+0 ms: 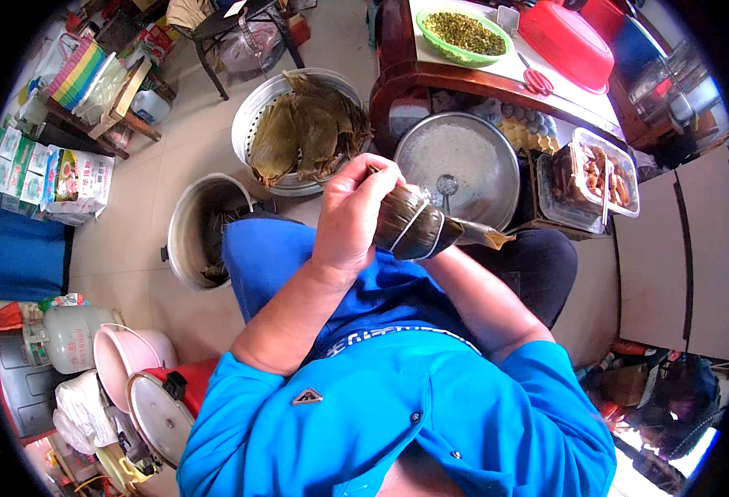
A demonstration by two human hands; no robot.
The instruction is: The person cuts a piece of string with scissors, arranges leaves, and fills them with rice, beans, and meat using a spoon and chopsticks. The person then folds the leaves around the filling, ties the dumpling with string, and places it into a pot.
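Observation:
My left hand (pixel 353 207) is closed on the upper end of a leaf-wrapped rice dumpling (pixel 412 225), held above my lap. White string circles its dark green leaves, and a loose leaf tip sticks out to the right. From the right, my right forearm (pixel 484 290) reaches up behind the dumpling, which hides that hand and its fingers. Just beyond, a steel basin (pixel 509 170) holds white rice (pixel 451 153) with a metal spoon (pixel 447 184) in it. To the left, broad wrapping leaves (pixel 314 137) lie in a perforated metal colander (pixel 244 108).
A metal pot (pixel 184 236) with dark contents stands by my left knee. At the right is a plastic tub (pixel 632 201) of meat pieces. The table beyond holds a green basket (pixel 464 58) of split beans, red-handled scissors (pixel 538 81) and a red basin (pixel 567 45).

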